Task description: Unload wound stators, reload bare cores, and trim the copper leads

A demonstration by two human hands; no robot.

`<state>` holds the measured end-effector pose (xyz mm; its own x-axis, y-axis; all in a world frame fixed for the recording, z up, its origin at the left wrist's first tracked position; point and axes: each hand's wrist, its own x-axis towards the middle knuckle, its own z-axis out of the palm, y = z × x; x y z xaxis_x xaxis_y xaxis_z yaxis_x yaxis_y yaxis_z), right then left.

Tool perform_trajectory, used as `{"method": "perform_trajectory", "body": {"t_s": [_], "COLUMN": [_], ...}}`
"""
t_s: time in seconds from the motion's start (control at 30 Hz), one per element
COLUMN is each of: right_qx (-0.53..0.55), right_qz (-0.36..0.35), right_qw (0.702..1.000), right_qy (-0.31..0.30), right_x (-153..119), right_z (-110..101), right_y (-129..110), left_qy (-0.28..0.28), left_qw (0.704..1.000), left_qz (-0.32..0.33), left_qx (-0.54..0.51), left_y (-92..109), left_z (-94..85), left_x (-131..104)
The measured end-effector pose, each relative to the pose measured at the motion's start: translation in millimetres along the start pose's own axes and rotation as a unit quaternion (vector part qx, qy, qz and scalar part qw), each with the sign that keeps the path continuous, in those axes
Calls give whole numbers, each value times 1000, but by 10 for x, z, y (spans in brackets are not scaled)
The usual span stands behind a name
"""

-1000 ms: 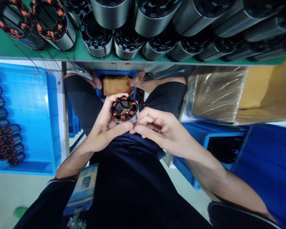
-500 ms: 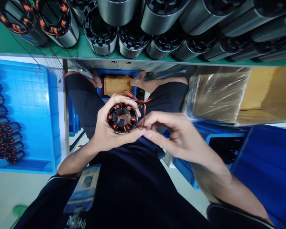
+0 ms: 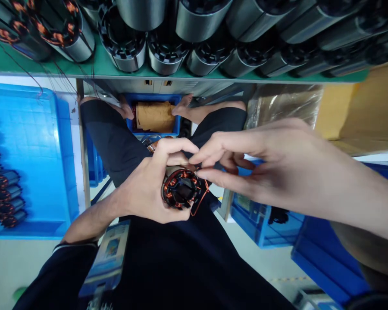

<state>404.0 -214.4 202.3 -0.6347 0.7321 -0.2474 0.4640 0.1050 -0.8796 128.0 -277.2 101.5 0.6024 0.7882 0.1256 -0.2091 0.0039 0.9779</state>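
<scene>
The scene is lit fairly brightly by cool, diffuse light; its source is not shown. Pale highlights are seen on the metal cylinders (image 3: 198,22) at the far side, and streaked glare on the clear plastic wrap (image 3: 286,101) at the far right. The blue tray (image 3: 27,150) at the left is evenly lit. Soft shading is cast across the palm of the right hand (image 3: 271,165), whose outline is slightly blurred. Detail is largely lost in the dark shirt (image 3: 181,262) and inside the copper-wound ring (image 3: 180,188). Cylinders toward the far right corner are stretched and smeared by wide-angle distortion.
</scene>
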Motion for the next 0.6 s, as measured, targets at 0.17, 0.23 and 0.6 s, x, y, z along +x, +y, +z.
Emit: {"method": "perform_trajectory", "body": {"t_s": [0.17,0.23,0.6], "right_qx": [-47,-72,-11], "right_qz": [-31,-32,4], "right_qw": [998,997,993], "right_qy": [4,28,117], "right_x": [-11,-28,-264], "right_z": [98,136,178], "right_y": [-44,-57,352], "left_qy": [-10,-1,192], "left_qw": [1000,1000,966], "left_qz": [-24,-7,126], "left_qx": [-18,-17,119], "left_y": [-43,-27,-106], "left_z": [-19,-46,-24], "left_x": [-87,-69,49]}}
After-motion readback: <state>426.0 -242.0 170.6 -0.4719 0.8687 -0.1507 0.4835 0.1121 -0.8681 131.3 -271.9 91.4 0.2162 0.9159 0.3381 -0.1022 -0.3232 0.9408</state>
